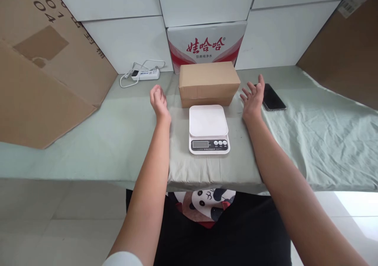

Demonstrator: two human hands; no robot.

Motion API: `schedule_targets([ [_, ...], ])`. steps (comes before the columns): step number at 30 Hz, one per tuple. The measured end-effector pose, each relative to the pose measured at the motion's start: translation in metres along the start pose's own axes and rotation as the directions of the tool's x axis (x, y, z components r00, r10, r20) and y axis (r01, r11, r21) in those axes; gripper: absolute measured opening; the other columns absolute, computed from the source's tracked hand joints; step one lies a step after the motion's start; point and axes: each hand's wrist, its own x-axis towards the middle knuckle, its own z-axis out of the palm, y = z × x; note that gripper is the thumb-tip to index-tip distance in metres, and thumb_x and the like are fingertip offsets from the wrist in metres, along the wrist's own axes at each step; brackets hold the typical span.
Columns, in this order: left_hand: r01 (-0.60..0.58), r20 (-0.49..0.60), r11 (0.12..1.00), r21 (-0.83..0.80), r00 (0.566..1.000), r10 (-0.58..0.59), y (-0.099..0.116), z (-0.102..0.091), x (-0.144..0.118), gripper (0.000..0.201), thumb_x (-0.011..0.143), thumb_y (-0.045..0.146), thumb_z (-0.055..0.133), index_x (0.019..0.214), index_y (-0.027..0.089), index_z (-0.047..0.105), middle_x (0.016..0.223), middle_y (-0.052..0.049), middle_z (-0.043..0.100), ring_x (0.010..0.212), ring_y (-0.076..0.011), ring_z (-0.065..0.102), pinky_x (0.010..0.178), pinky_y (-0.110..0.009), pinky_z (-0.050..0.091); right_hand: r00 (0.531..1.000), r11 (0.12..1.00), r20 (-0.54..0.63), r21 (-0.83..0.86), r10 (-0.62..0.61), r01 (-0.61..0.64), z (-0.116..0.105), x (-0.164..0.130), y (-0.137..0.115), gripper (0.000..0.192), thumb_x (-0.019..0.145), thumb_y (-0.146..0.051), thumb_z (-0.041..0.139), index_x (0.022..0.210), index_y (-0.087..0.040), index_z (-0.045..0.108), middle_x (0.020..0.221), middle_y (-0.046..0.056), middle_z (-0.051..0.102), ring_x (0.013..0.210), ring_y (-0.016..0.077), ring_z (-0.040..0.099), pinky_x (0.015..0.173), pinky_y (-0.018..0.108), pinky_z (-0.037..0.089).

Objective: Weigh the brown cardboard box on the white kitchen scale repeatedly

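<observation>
Both hands up and empty over the table [88,140], 1 on each side of the brown cardboard box [208,84]; left hand [158,100] sits just left of the box's left end, fingers loosely curled, palm turned toward the box, not touching it; right hand [253,96] sits just right of the box's right end, fingers spread wide, palm facing the box, also clear of it; box lies flat on the pale green cloth, long side toward the camera, taped shut, roughly centred between the 2 hands; directly in front of the box, touching or nearly touching its near edge, a white kitchen scale [208,128] with bare platform, dark display and 3 round buttons on the near edge; display reading too small to tell; behind the box, a white carton with red print [206,43] stands against the white wall panels; black phone [273,97] lies face up just beyond the right hand, partly hidden by the fingers; white power strip [146,74] with coiled cable sits at the back left, well apart from the left hand; large flattened cardboard sheet [44,73] leans at far left, another at far right.
</observation>
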Motion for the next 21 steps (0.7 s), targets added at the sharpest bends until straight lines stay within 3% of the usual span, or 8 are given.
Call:
schedule_targets([
  [5,0.085,0.112,0.996,0.025,0.99,-0.088,-0.013,0.021,-0.01,0.057,0.098,0.068,0.075,0.138,0.029,0.073,0.165,-0.012,0.074,0.168,-0.03,0.06,0.142,-0.045,0.046,0.985,0.999,0.173,-0.025,-0.031,0.036,0.014,-0.003,0.01,0.111,0.085,-0.096,0.055,0.181,-0.044,0.037,0.179,0.007,0.063,0.16,0.0337,0.068,0.136,0.058,0.054],
  [10,-0.005,0.299,0.999,0.049,0.954,-0.009,-0.024,0.031,-0.017,0.074,0.087,0.088,0.081,0.122,0.024,0.079,0.144,-0.015,0.084,0.154,-0.0362,0.072,0.134,-0.049,0.056,0.966,0.999,0.256,0.025,-0.026,0.02,0.025,0.0,0.023,0.107,0.079,-0.098,0.065,0.172,-0.047,0.051,0.177,0.0,0.067,0.157,0.0347,0.071,0.129,0.061,0.061],
  [12,-0.015,0.302,0.999,0.047,0.953,0.0,-0.025,0.031,-0.017,0.08,0.082,0.095,0.08,0.118,0.024,0.079,0.138,-0.015,0.086,0.15,-0.0367,0.074,0.133,-0.05,0.056,0.968,0.999,0.248,0.043,-0.043,0.034,0.028,0.0,0.024,0.105,0.077,-0.097,0.069,0.167,-0.044,0.059,0.18,0.0,0.064,0.161,0.0341,0.067,0.136,0.063,0.056],
  [15,-0.014,0.299,1.0,0.026,0.954,0.006,-0.026,0.034,-0.018,0.083,0.075,0.1,0.081,0.113,0.026,0.08,0.135,-0.013,0.087,0.149,-0.037,0.074,0.132,-0.05,0.056,0.941,0.987,0.297,0.034,-0.162,0.159,0.037,-0.001,0.023,0.108,0.076,-0.099,0.067,0.164,-0.037,0.062,0.18,0.002,0.064,0.174,0.0338,0.053,0.15,0.064,0.037],
  [17,-0.058,0.287,0.998,0.023,0.957,0.049,-0.024,0.038,-0.021,0.084,0.077,0.1,0.079,0.118,0.027,0.079,0.138,-0.013,0.086,0.152,-0.0366,0.072,0.135,-0.05,0.054,0.922,0.97,0.31,0.011,-0.234,0.243,0.045,-0.002,0.02,0.116,0.076,-0.104,0.059,0.169,-0.034,0.058,0.179,0.004,0.064,0.18,0.0347,0.044,0.155,0.062,0.027],
  [21,-0.215,0.258,0.975,0.062,0.947,0.193,-0.007,0.044,-0.038,0.09,0.084,0.099,0.071,0.137,0.027,0.076,0.153,-0.016,0.079,0.159,-0.0372,0.065,0.139,-0.054,0.048,0.917,0.945,0.262,-0.049,-0.301,0.324,0.056,-0.016,0.004,0.124,0.079,-0.109,0.048,0.18,-0.037,0.045,0.184,0.003,0.058,0.188,0.0369,0.026,0.157,0.066,0.021],
])
